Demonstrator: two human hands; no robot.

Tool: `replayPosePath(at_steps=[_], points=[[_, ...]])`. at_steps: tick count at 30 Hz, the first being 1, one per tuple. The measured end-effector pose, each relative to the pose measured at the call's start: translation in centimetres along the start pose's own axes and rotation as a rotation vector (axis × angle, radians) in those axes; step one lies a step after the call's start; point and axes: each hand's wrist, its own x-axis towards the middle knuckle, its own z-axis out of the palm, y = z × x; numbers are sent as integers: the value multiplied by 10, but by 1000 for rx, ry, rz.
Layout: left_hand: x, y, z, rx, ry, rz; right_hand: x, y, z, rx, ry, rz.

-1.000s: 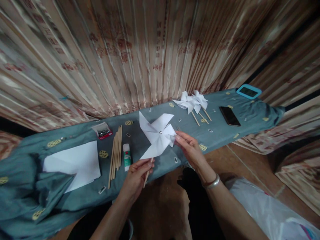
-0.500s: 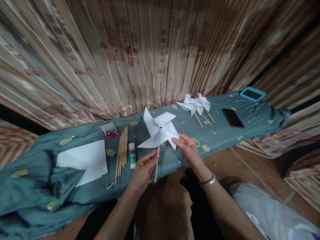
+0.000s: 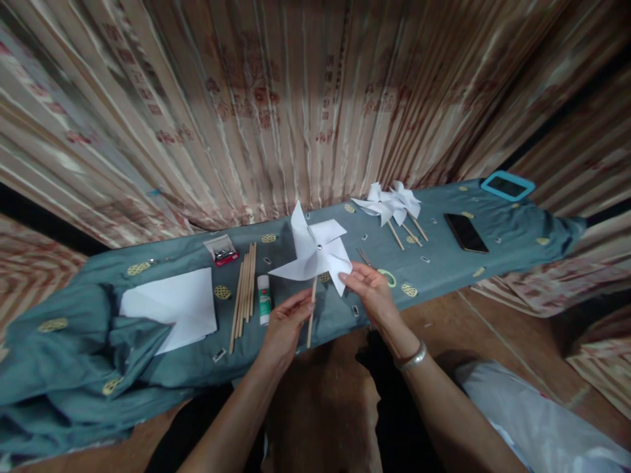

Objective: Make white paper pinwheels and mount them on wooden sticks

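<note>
A white paper pinwheel (image 3: 315,253) on a thin wooden stick is held up over the near edge of the table, a shiny pin at its centre. My left hand (image 3: 284,328) pinches the stick just below the blades. The fingers of my right hand (image 3: 371,292) close on the tip of the lower right blade. Left of my left hand, a glue stick (image 3: 265,301) lies beside several wooden sticks (image 3: 243,295). Scissors with a pale green handle (image 3: 387,278) lie behind my right hand, partly hidden by it.
A green-blue cloth (image 3: 345,315) covers the long table. White paper sheets (image 3: 182,302) and a small box of metal pins (image 3: 221,251) are on the left. Several finished pinwheels (image 3: 387,203), a black phone (image 3: 466,232) and a blue-framed device (image 3: 507,186) lie toward the right. A curtain (image 3: 296,98) hangs behind.
The pinwheel's blades have turned slightly, with the upper left blade now pointing more upward. Both hands keep their grips. The whole view has shifted a little.
</note>
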Motion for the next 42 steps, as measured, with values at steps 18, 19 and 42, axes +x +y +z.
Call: replayPosePath(at_steps=[18, 19, 42], points=[[3, -7, 5, 30, 16, 27, -12, 1, 11, -7, -132, 52], [3, -7, 5, 33, 11, 28, -12, 1, 13, -8, -132, 53], [-3, -5, 4, 56, -44, -60, 25, -12, -49, -255, 194, -358]])
